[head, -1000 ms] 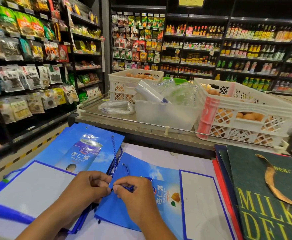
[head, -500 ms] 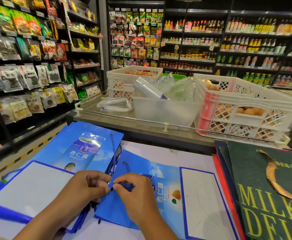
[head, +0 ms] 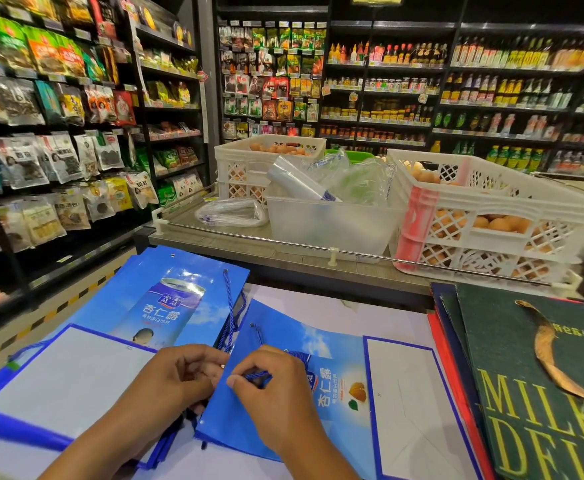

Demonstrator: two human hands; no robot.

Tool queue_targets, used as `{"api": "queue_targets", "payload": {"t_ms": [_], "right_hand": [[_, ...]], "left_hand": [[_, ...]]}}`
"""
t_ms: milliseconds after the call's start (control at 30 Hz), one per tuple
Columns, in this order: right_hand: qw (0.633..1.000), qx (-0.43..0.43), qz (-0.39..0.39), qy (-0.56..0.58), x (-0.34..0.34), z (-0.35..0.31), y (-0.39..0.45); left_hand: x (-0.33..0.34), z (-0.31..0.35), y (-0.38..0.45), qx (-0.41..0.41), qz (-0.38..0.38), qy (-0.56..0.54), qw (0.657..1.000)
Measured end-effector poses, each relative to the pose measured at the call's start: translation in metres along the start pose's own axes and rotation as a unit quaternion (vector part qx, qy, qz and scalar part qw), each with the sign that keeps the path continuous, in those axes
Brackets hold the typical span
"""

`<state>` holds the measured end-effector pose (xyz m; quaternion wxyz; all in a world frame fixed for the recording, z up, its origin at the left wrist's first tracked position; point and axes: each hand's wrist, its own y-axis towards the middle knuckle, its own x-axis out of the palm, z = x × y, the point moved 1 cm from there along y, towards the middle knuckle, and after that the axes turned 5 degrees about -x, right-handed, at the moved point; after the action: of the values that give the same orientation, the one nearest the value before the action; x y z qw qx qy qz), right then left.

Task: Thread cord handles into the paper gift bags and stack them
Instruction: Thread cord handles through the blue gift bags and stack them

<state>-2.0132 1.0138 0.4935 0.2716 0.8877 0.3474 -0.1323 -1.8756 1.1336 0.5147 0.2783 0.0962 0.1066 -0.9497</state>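
A flat blue paper gift bag (head: 346,386) lies on the table in front of me, its top edge toward my hands. My right hand (head: 269,393) pinches a blue cord (head: 257,375) between thumb and forefinger at the bag's near corner. My left hand (head: 176,379) holds that corner edge of the bag, fingers curled, right beside the cord end. The cord's other end runs into a hole (head: 251,326) farther up the bag. To the left lies a stack of blue bags (head: 121,327) with cord handles (head: 230,313) draped over its right edge.
A pile of dark green and red bags (head: 539,393) lies at the right. Behind the table runs a counter with a metal rail (head: 318,247), white egg crates (head: 491,216) and a clear plastic tub (head: 332,223). Shop shelves stand left and behind.
The hands have stayed at the bag's corner; my right hand's pinch on the cord has shifted slightly. The camera has tilted a little.
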Motion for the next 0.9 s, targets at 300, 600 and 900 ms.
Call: {"api": "queue_targets", "payload": {"t_ms": [300,600,900], "right_hand": [[0.998,0.029,-0.037,0.031,-0.003,0.001,-0.001],[0.993,0.026,-0.095,0.057,-0.011,0.0,-0.003],[0.996,0.014,-0.073,0.052,-0.01,0.003,-0.002]], "left_hand": [[-0.003,-0.004,0.002,0.039,-0.029,0.049,0.998],[-0.01,-0.006,0.004,0.063,-0.073,0.107,0.99],[-0.009,-0.003,0.001,0.048,-0.079,0.08,0.992]]}}
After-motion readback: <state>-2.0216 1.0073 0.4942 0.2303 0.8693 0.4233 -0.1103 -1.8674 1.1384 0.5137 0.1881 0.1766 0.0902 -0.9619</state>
